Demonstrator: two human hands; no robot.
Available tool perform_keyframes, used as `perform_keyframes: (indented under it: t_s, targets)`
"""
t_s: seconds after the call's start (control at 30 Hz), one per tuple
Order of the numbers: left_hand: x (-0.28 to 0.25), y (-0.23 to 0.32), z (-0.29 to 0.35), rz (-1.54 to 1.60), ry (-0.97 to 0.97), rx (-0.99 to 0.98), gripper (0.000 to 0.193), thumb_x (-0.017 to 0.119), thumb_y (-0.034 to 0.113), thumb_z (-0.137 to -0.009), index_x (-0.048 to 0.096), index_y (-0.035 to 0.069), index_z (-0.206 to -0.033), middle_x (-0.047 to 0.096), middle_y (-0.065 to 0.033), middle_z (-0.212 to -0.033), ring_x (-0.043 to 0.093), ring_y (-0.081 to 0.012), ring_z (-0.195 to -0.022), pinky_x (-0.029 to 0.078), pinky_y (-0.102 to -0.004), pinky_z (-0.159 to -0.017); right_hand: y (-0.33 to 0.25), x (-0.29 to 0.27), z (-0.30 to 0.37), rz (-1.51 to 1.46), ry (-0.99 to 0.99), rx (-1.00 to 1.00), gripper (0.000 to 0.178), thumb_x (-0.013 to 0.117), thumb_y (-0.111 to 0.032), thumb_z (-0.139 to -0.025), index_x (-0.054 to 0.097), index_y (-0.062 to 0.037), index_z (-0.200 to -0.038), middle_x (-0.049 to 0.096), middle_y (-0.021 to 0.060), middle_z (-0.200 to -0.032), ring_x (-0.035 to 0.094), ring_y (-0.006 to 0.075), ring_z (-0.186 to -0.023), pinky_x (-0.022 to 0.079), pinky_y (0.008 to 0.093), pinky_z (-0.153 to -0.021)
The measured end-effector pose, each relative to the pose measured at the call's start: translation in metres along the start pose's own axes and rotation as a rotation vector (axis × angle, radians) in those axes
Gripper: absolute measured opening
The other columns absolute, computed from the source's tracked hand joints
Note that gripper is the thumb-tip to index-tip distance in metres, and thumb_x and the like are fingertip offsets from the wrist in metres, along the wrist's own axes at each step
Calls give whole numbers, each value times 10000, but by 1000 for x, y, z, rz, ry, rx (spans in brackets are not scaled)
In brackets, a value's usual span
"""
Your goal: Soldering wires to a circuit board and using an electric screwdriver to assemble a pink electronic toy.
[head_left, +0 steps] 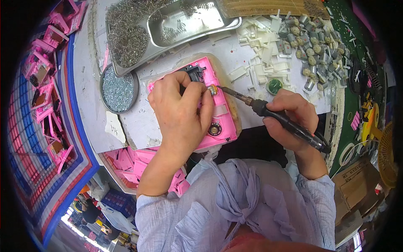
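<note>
While the white worktable (138, 122) fills the middle of the frame with a steel tray (197, 25) of springs at upper centre, the pink plastic housing (224, 113) lies flat at centre, the left hand (180, 109) pressed on it with fingertips pinched around a small part beside the little motor (213, 90). At centre right the right hand (294, 119) is wrapped tight around the soldering iron (285, 122), its tip just at that motor; judged from this, a joint is being soldered. The next move calls for a steady tip and an unmoving housing.
</note>
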State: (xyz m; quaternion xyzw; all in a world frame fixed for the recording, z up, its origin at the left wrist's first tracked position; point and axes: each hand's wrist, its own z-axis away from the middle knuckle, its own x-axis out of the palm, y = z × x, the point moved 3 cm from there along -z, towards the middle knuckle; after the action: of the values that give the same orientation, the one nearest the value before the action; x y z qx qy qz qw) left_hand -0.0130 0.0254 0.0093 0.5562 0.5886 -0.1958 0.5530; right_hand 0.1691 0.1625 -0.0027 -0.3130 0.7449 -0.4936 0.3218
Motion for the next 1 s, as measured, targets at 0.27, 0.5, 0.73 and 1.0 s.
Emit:
perform_keyframes:
  t_s: [0.27,0.5,0.73,1.0]
  targets:
    - [0,0,0,-12,-4,26,137,748,127,-714,658,101,-814,519,-71,-894,500,-269,-870,336,-411,-759,4,6,-3,46,-8,-26,278,793,-44,-766,632,-17,-991,643,71,-742,569,139,-571,421,253,-501]
    - [-3,1,-1,-32,-36,28,138,748,112,-733,670,93,-845,526,-73,-904,502,-261,-865,348,-394,-774,6,9,-4,34,-10,-25,273,791,-47,-761,634,-26,-984,633,62,-715,565,149,-553,419,264,-493]
    - [0,1,-2,-24,-28,12,124,734,136,-725,645,98,-804,516,-68,-904,496,-267,-871,330,-409,-776,8,14,-2,65,-21,-55,269,789,-43,-750,636,-33,-970,627,66,-707,562,157,-545,420,268,-493]
    - [-1,4,-3,-49,-37,26,119,731,134,-725,647,109,-806,513,-66,-922,497,-265,-881,327,-411,-790,5,2,-3,74,10,-92,280,789,-38,-739,631,-28,-970,628,69,-706,554,161,-543,410,265,-484]
